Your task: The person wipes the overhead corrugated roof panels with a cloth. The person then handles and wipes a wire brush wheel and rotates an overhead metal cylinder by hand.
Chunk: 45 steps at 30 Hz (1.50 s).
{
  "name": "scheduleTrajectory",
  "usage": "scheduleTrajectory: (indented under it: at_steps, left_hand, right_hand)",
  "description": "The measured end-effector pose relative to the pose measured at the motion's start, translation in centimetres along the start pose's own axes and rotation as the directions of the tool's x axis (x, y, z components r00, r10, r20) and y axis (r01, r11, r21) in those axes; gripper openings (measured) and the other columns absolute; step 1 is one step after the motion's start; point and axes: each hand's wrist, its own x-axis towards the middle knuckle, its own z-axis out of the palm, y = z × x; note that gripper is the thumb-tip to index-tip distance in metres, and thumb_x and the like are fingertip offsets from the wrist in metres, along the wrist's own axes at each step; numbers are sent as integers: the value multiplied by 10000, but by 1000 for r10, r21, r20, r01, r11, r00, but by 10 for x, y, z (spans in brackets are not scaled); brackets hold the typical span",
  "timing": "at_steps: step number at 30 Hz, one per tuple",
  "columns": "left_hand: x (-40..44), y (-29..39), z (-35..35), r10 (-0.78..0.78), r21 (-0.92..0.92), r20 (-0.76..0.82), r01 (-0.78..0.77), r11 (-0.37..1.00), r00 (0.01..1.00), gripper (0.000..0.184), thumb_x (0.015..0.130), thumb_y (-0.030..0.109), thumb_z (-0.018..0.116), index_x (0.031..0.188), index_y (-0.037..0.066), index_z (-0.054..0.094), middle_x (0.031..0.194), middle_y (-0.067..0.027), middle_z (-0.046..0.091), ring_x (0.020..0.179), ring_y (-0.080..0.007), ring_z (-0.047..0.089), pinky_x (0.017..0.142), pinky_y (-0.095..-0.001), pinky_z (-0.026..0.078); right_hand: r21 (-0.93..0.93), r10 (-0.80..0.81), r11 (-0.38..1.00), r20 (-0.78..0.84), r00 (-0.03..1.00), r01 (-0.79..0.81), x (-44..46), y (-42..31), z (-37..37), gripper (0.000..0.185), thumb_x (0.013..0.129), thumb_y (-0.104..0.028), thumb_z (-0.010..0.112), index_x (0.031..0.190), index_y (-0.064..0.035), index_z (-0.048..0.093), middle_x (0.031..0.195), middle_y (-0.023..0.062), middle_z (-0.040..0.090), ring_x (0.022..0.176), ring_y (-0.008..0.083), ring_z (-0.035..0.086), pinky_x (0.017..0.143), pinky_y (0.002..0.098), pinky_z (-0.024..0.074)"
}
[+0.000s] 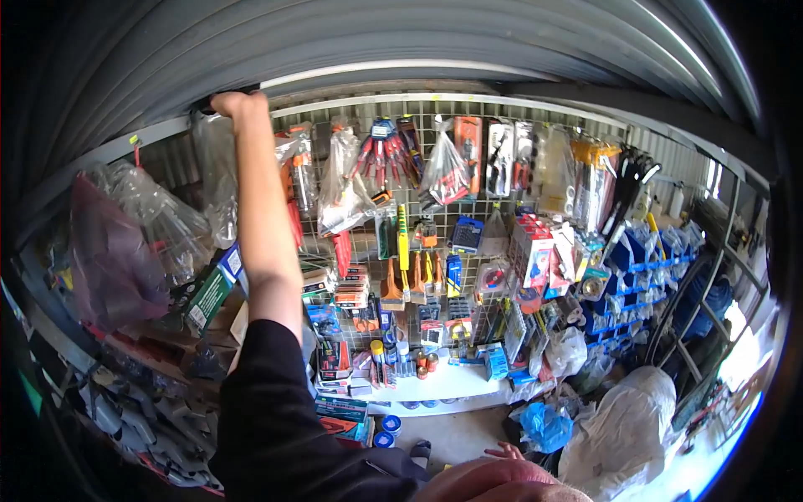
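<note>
My left arm is stretched up, and my left hand (238,105) is at the metal beam (167,130) beneath the corrugated shutter (360,42). Its fingers are bent around a small dark thing there, mostly hidden by the hand. Just below it hang clear plastic bags (217,171) on the wire grid. Low down, my right hand (506,452) shows only in part, its fingers stretched out and slightly apart with nothing seen in them. Close to it lies a blue plastic bag (545,425).
A wire grid (335,289) carries packaged tools, including pliers (382,155) and paint brushes (391,284). Below stands a white shelf (468,386) with small goods. Blue bins (623,284) and a metal frame (719,318) are at right; a wrapped bundle (623,427) sits lower right.
</note>
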Motion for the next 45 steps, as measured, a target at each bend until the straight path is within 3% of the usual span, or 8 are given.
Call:
scheduleTrajectory:
  at_steps: [8,14,21,26,33,36,41,45]
  left_hand:
    - [-213,-136,117,-256,-122,-214,235,964,943,525,1049,422,345,1448,134,528,1486,-73,561,1339,-260,553,1161,-442,393]
    - [-338,-214,187,-422,-115,-47,415,903,905,797,1048,680,225,1661,174,174,1719,-57,198,1571,-221,194,1274,-421,14]
    - [-435,-294,240,-657,-308,232,695,649,717,559,1083,400,473,1586,242,287,1508,-53,507,1279,-212,538,1136,-407,386]
    - [-391,-160,209,-533,-393,623,818,420,573,478,1080,324,421,1363,-38,552,1393,-164,613,1297,-325,570,1159,-465,414]
    - [-426,-3,191,-96,193,185,60,979,978,668,1068,273,554,1623,103,222,1687,-187,163,1548,-278,202,1253,-438,168]
    - [-392,-4,193,510,362,598,-776,517,619,573,1083,226,526,1578,22,322,1683,-273,-9,1564,-366,116,1243,-496,142]
    - [-406,-59,249,468,215,762,-857,468,447,633,1019,446,522,1564,135,432,1604,-353,-294,1455,-589,-292,1138,-755,-71]
    - [-429,-88,262,474,209,808,-922,327,351,519,1017,517,499,1400,192,630,1667,-273,-46,1480,-634,-88,1100,-811,18]
  right_hand:
    - [291,117,957,-332,936,-17,-98,-75,80,412,1086,-339,485,1348,-22,493,1151,241,696,982,366,729,849,471,610]
    - [265,3,938,-649,761,222,-149,-72,74,352,1090,-300,459,1310,-38,540,1057,196,717,893,278,749,739,368,624]
    - [291,-62,857,-763,644,426,-117,-54,71,404,1046,-394,527,1256,-49,549,994,164,714,829,275,741,696,392,630]
    - [288,-124,842,-720,683,457,-87,-70,75,420,1046,-414,525,1259,-52,546,1006,181,721,825,297,748,699,415,633]
    - [285,-106,885,-647,755,369,-119,-67,64,399,1054,-395,520,1258,-53,546,1007,185,722,846,310,748,716,438,634]
    - [286,-86,903,-611,787,320,-134,-67,65,395,1054,-392,516,1250,-51,547,1014,186,718,854,302,746,721,437,634]
    - [244,-116,914,-611,783,325,-152,-73,78,435,1045,-426,525,1261,-49,545,1024,183,711,860,290,740,730,429,630]
    - [243,-138,903,-615,777,353,-157,-87,103,426,1053,-412,512,1269,-45,539,1031,178,710,873,293,739,748,429,625]
